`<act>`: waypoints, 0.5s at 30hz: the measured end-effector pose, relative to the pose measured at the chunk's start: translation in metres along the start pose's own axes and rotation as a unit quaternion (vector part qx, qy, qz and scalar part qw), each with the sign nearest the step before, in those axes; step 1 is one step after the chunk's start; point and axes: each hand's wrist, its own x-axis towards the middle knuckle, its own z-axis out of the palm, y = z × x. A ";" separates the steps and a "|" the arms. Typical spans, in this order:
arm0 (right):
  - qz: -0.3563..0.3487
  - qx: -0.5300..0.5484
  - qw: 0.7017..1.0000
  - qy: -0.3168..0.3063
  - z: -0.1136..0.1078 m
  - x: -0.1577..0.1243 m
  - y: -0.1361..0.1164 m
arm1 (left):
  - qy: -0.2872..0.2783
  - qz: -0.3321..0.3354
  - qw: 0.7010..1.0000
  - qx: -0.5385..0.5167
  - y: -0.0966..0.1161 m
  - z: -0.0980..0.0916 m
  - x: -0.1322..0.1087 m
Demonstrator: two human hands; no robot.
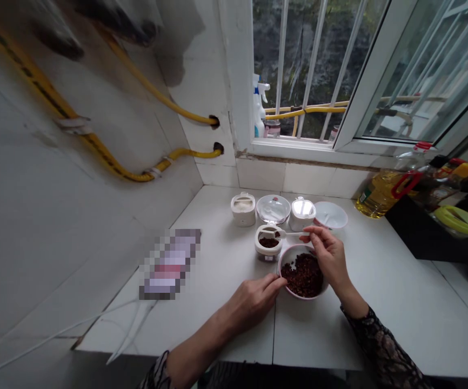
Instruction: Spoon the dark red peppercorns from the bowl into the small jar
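Observation:
My left hand (254, 300) grips the left rim of a pink-edged bowl (303, 297), which holds dark reddish-brown dried bits, perhaps peppercorns (305, 274). Above the bowl, the fingers of my right hand (326, 251) pinch the handle of a small white spoon (294, 234). The spoon's head is over the opening of a small seasoning jar (267, 251), with some dark bits on it. That jar has a cream rim and similar dark bits inside. Its lid stands open toward the back.
Behind the jar are a white seasoning jar (242, 213), a clear-covered bowl (273, 208), another white jar (302, 214) and a shallow white bowl (331, 215). An oil bottle (380, 189) and a black rack (414, 229) are at right. A blurred-out flat object (171, 265) lies left.

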 end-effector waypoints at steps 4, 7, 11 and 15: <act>-0.213 -0.166 0.963 -0.021 0.008 -0.006 0.000 | -0.001 -0.001 1.000 0.001 0.000 0.000 0.001; -0.316 -0.244 0.916 -0.048 0.006 -0.006 -0.002 | -0.001 -0.004 1.000 0.003 0.000 0.000 0.001; -0.310 -0.246 0.918 0.014 -0.008 -0.003 -0.005 | -0.005 -0.004 1.000 0.003 0.000 -0.001 0.000; -0.292 -0.283 0.913 0.022 -0.020 0.003 0.002 | -0.006 -0.004 1.000 0.008 0.001 -0.002 0.000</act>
